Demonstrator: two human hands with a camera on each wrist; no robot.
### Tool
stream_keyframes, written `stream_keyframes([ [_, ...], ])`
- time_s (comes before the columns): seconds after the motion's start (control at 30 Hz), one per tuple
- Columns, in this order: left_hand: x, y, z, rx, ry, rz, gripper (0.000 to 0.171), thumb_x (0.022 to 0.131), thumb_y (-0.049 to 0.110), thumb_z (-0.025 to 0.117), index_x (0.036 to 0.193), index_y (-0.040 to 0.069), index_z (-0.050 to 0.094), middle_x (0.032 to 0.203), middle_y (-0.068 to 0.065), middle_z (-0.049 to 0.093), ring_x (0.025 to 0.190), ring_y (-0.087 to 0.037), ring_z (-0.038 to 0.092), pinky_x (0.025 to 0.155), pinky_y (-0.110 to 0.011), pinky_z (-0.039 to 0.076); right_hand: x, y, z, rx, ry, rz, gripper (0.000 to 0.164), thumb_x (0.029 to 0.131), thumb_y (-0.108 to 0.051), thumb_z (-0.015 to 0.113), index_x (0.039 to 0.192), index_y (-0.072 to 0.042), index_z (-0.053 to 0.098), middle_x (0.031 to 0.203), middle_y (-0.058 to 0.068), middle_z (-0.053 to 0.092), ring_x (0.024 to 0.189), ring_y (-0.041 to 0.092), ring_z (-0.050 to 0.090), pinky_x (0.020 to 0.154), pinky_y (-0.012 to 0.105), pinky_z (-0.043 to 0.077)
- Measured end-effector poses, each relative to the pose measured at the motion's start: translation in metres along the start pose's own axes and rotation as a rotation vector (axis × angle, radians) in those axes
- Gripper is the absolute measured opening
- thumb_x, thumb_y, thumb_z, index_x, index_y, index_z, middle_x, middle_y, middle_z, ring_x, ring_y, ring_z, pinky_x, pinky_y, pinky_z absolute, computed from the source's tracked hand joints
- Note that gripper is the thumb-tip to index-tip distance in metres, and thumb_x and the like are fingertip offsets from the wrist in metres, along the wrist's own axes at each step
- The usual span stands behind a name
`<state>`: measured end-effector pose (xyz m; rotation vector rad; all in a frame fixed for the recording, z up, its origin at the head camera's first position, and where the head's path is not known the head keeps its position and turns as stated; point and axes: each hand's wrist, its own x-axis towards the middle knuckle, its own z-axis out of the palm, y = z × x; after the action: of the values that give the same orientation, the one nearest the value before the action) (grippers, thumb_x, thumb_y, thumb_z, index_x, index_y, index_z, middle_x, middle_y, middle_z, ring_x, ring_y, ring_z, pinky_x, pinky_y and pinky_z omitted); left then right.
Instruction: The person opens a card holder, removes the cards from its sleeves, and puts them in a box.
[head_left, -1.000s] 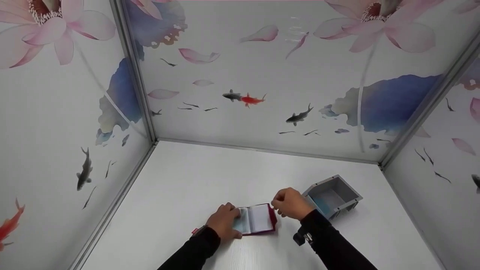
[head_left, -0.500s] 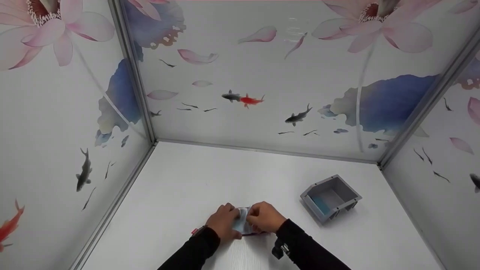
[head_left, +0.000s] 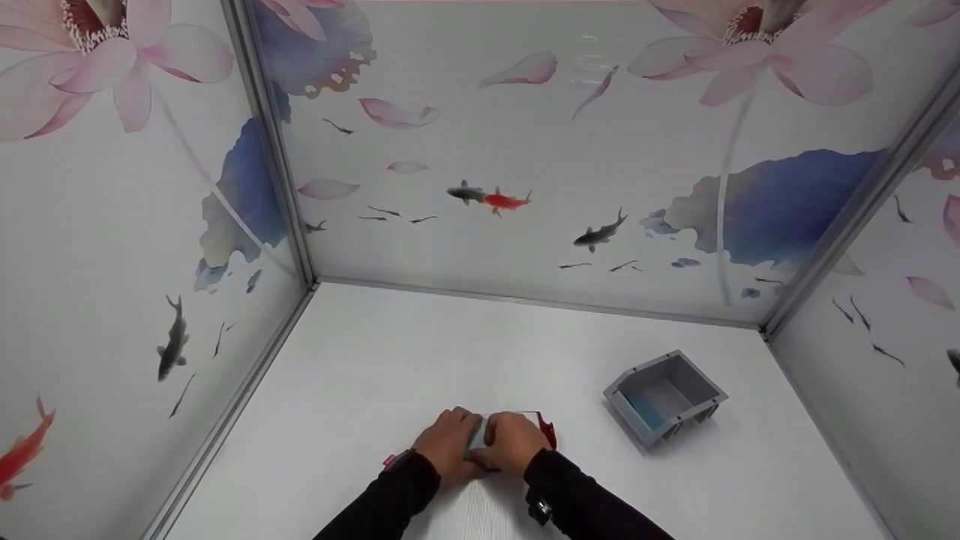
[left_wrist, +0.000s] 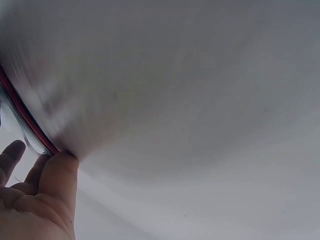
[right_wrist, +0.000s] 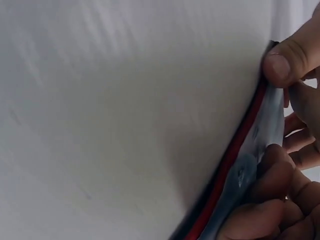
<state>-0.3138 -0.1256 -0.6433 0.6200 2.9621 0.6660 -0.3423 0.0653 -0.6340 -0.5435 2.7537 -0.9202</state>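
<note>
A small card holder point(head_left: 548, 431) with a red cover and clear plastic sleeves lies spread on the white table. My left hand point(head_left: 448, 448) grips its left side, with the thumb at the near edge. Over its middle, my right hand point(head_left: 512, 444) has curled fingers and pinches a clear sleeve point(right_wrist: 241, 172). Both hands hide most of the pages. Seen low in the left wrist view, the red cover edge point(left_wrist: 25, 112) meets the left thumb point(left_wrist: 60, 175). In the right wrist view the left thumb presses the cover's edge, above the right hand's bent fingers point(right_wrist: 272, 182).
To the right on the table point(head_left: 420, 352) stands a grey plastic bin point(head_left: 679, 379) with a flat blue piece point(head_left: 643, 410) inside. Printed panels with lotus flowers and fish enclose the back and both sides.
My right hand has moved left from the card holder's right edge to its middle, near the left hand. The red right edge shows again after being covered. My left hand stays in place.
</note>
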Motion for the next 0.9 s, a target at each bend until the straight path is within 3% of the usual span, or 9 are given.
stream_keyframes([
  [0.2,-0.004,-0.006,-0.013,-0.123,-0.068,-0.005,0.105,0.083,0.032,0.105,0.168,0.003,0.050,0.160,-0.014,0.062,0.150,-0.033,0.059,0.126,-0.047,0.050,-0.004,-0.003,0.000,-0.008,0.008,0.009,0.047,0.083,-0.040,0.102,0.078,-0.016,0.062,0.072,-0.008,0.061,0.069,0.012,0.055,0.063,0.029,0.043],
  [0.33,-0.004,-0.012,-0.017,-0.181,-0.062,-0.008,0.114,0.079,0.025,0.107,0.171,0.000,0.045,0.164,-0.018,0.060,0.154,-0.036,0.057,0.129,-0.051,0.047,-0.004,-0.003,-0.001,-0.024,0.010,0.005,0.048,0.083,-0.041,0.103,0.090,-0.013,0.065,0.081,-0.004,0.067,0.075,0.014,0.058,0.067,0.032,0.046],
  [0.47,-0.004,-0.014,-0.016,-0.190,-0.053,-0.007,0.116,0.078,0.025,0.108,0.171,-0.001,0.044,0.164,-0.019,0.060,0.155,-0.037,0.057,0.129,-0.052,0.046,-0.004,-0.002,-0.004,-0.028,0.014,0.002,0.061,0.084,-0.038,0.103,0.123,-0.008,0.067,0.104,0.007,0.078,0.089,0.020,0.067,0.078,0.041,0.056],
  [0.63,-0.005,-0.013,-0.014,-0.187,-0.056,-0.027,0.119,0.078,0.026,0.108,0.173,-0.002,0.041,0.169,-0.022,0.057,0.159,-0.039,0.054,0.130,-0.054,0.045,-0.004,0.003,-0.005,-0.023,0.029,-0.034,0.088,0.090,-0.028,0.098,0.163,-0.010,0.052,0.132,0.022,0.080,0.105,0.025,0.074,0.096,0.052,0.063],
  [0.73,-0.006,-0.012,-0.016,-0.194,-0.060,-0.039,0.120,0.078,0.025,0.108,0.173,-0.002,0.040,0.170,-0.022,0.055,0.160,-0.039,0.053,0.131,-0.055,0.044,-0.004,0.007,-0.003,-0.014,0.044,-0.042,0.092,0.092,-0.021,0.093,0.171,-0.015,0.047,0.122,0.019,0.082,0.090,0.020,0.069,0.084,0.045,0.062],
  [0.9,-0.006,-0.010,-0.016,-0.191,-0.054,-0.047,0.112,0.078,0.024,0.108,0.170,0.004,0.048,0.165,-0.017,0.061,0.152,-0.034,0.059,0.128,-0.053,0.048,-0.006,0.015,-0.003,0.007,0.073,-0.022,0.089,0.095,-0.010,0.083,0.175,-0.024,0.045,0.087,0.010,0.074,0.068,0.015,0.049,0.064,0.034,0.044],
])
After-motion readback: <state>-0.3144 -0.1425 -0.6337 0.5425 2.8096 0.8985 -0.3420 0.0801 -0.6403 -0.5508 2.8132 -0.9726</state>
